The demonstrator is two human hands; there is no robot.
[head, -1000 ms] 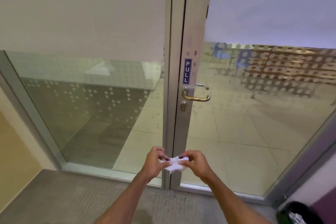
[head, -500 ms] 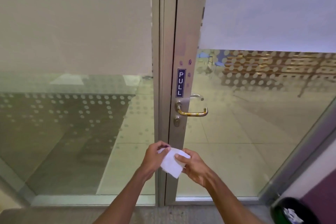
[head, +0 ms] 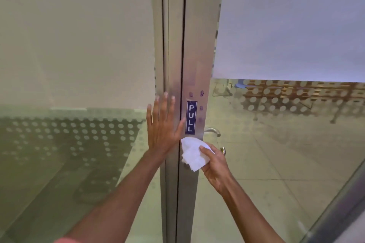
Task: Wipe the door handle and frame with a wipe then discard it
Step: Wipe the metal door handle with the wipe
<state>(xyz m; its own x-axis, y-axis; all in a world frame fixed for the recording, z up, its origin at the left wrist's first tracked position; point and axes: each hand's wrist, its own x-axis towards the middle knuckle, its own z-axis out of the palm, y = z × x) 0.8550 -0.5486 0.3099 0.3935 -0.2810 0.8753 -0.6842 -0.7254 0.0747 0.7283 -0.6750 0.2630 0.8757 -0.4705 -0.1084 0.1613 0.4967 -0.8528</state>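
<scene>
Material: white wipe (head: 194, 154), soft, light, best bunched in the palm.
Right hand (head: 214, 161): fingers curled around it, over the door handle (head: 222, 150).
Left hand (head: 162, 126): flat, spread, empty, on the frame (head: 173, 45).

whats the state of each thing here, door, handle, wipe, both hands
door: shut, its edge against the fixed frame
door handle: mostly hidden behind the wipe, only its tip shows
wipe: unfolded and loosely bunched, held over the handle area
right hand: gripping the wipe, thumb on top
left hand: open and flat, fingers spread, against the fixed frame
PULL sign: stuck upright on the door's metal edge, uncovered
</scene>
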